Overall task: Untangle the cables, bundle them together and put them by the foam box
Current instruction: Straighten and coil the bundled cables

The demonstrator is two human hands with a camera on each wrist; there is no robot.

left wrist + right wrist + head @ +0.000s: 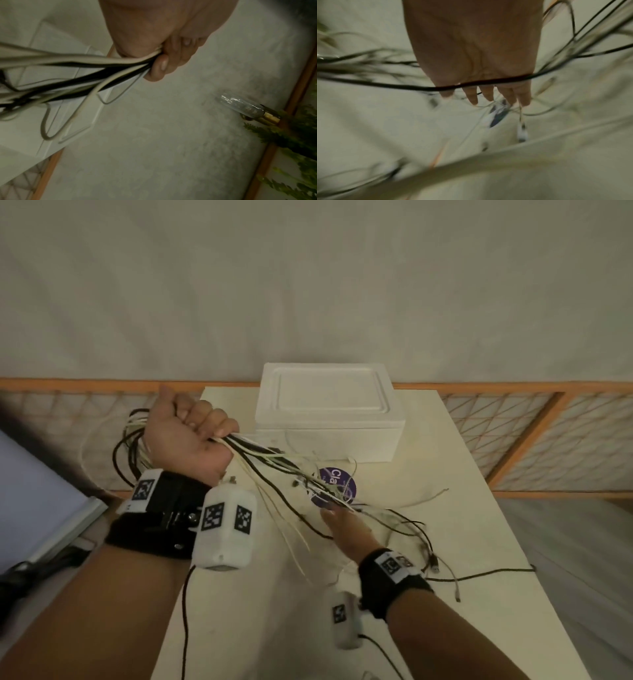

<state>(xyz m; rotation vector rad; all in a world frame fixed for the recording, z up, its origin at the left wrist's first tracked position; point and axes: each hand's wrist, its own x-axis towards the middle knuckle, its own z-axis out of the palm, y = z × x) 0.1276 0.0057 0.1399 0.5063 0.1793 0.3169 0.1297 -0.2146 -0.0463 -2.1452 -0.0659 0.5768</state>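
Counts on the desk (462, 542)

One foam box (329, 416), one purple round sticker (337, 478), two hands, and a tangle of black and white cables (294, 474) too intertwined to count.

Cables (274, 463) in raised left fist (191, 436), foam box (329, 412) beyond

The cables (270, 460) in my left hand (191, 436) are a mix of black and off-white strands. Beyond them the foam box (329, 412) is plain white, standing on the cream worktop (479, 525). In front of the foam box lies a purple round sticker (337, 486) with white lettering. My wrist straps (157, 518) are black, and they carry white camera housings (224, 529) marked with black-and-white square codes. Behind the foam box runs an orange-framed screen (513, 440) with a pale diamond lattice.
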